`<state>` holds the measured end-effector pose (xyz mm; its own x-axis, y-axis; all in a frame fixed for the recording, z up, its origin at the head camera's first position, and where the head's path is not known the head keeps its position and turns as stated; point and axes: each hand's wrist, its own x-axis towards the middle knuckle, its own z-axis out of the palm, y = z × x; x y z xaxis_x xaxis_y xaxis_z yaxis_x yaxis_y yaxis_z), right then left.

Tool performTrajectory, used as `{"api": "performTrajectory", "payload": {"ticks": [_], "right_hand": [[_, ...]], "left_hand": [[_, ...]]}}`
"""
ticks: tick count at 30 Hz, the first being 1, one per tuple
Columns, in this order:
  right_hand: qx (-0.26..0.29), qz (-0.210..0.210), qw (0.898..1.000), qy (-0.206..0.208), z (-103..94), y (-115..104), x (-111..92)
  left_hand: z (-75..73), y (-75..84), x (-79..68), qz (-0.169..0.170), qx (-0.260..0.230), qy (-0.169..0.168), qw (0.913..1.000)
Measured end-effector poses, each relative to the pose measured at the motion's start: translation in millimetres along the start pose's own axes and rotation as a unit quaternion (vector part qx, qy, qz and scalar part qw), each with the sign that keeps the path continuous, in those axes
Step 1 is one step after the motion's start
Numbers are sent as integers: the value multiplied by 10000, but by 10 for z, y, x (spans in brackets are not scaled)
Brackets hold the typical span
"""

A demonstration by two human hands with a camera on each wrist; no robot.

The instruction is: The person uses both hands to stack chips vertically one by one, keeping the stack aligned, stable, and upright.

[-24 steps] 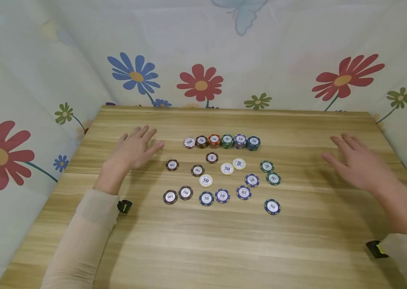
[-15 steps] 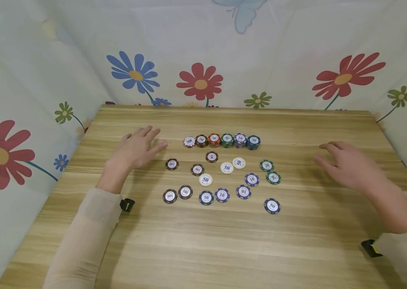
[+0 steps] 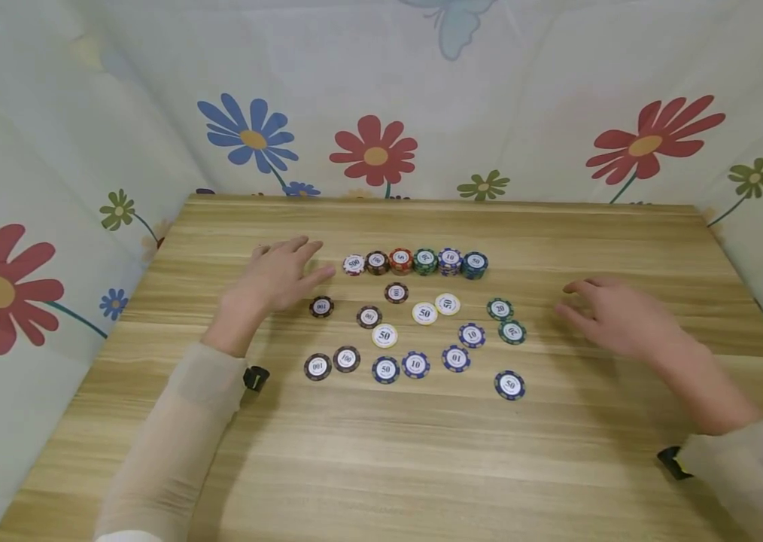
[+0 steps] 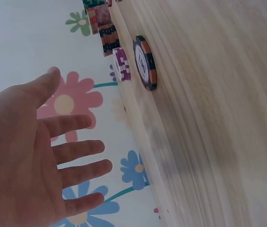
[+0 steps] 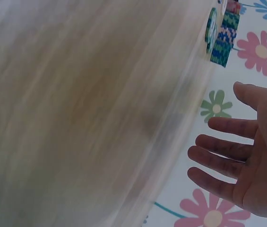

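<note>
Six short stacks of poker chips form a row toward the back of the table; the leftmost is a white-and-purple stack [image 3: 354, 264], the rightmost a dark green-blue stack [image 3: 474, 264]. Loose chips lie scattered in front, among them a black 100 chip [image 3: 321, 306], a white 50 chip [image 3: 424, 313] and a green 20 chip [image 3: 500, 309]. My left hand [image 3: 276, 277] hovers left of the row, fingers extended, thumb toward the white-and-purple stack. My right hand [image 3: 615, 312] is over the table right of the green chips, fingers loosely extended. Both palms hold nothing in the wrist views.
The wooden table [image 3: 368, 467] runs back to a floral curtain [image 3: 524, 98] behind it and at the sides. A blue-rimmed 50 chip [image 3: 510, 385] lies nearest the front right. Each sleeve bears a small black wrist device [image 3: 256, 378].
Both hands have moved inward toward the chips, the left one to the right and the right one to the left. The chips have stayed in place.
</note>
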<state>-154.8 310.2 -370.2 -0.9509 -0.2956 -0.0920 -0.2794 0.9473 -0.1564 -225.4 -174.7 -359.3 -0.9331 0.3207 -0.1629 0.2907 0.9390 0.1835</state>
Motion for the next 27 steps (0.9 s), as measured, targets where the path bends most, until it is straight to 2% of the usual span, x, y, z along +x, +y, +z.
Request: {"api": "performTrajectory", "payload": {"ticks": [11,27], "right_hand": [[46,-165,9997,-169,89,-151,44],[63,-899,9958,-131,170,-446,82]], "left_hand": [[32,122,36,138,25,-66,9999],[24,235,38,292,-8,-126,9995]]}}
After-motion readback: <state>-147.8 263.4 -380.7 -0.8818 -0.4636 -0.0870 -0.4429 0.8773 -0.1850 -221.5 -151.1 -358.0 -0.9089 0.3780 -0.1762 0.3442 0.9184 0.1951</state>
